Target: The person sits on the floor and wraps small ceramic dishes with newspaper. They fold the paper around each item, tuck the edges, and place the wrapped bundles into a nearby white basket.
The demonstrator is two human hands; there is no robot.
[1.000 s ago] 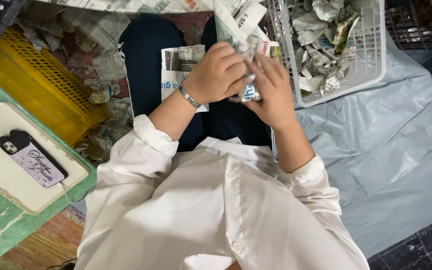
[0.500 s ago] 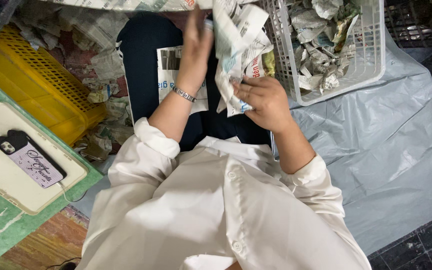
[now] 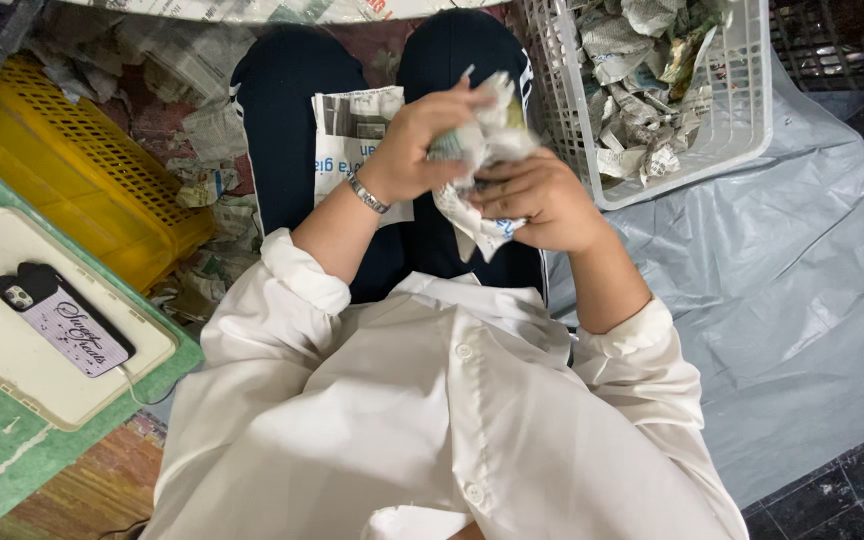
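Two hands crumple a sheet of newspaper above the lap.

The left hand [image 3: 422, 140] and right hand [image 3: 537, 200] both close around the crumpled grey-white newspaper wad [image 3: 477, 145], held just beside the white plastic mesh basket [image 3: 742, 130] of paper wads; a folded newspaper sheet [image 3: 347, 130] lies on the dark trousers.

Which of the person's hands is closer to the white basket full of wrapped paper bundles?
The right hand. It sits just beside the white basket, near its front corner, while the left hand is farther off, on the other side of the newspaper wad both hands grip.
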